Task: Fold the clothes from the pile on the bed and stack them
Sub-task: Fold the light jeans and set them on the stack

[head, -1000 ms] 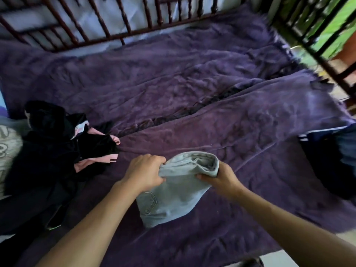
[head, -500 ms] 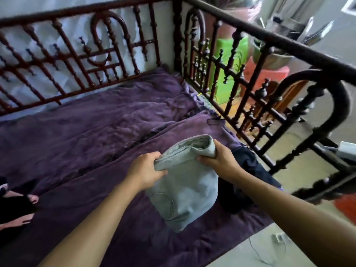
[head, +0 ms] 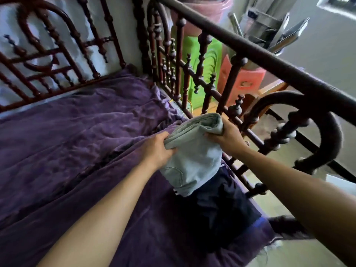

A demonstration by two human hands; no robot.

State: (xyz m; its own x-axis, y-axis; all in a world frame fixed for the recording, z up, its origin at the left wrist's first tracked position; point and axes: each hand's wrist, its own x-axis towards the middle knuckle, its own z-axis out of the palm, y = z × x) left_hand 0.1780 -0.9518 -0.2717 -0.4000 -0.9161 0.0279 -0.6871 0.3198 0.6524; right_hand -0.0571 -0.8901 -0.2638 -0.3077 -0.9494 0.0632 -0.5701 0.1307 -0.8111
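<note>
The person stands at the bed and holds the folded jeans [head: 192, 157] up in the air with both hands. The jeans are pale blue-grey denim, folded into a thick bundle, with a back pocket showing on the lower part.

The left hand [head: 156, 151] is closed on the left end of the upper fold, thumb on top and the fingers curled under the cloth. The right hand [head: 225, 138] is closed on the right end of the same fold, where the layers of denim show as a rolled edge. Between the two hands the fold is held about level, and the rest of the jeans hangs down freely.

The jeans are just beside the railing [head: 210, 93], the dark turned-wood side of the bed, and they are above a dark garment [head: 221, 207]. This dark navy garment lies on the purple blanket [head: 77, 143] close along the railing, near the foot corner of the bed. The low end of the jeans hangs over it; if they touch I cannot tell.

The blanket is wrinkled and covers the whole bed, away from the railing to the headboard [head: 57, 60], which stands against a light wall. On the other side of the railing there is a green stool [head: 210, 60] and a red stool [head: 244, 79].
</note>
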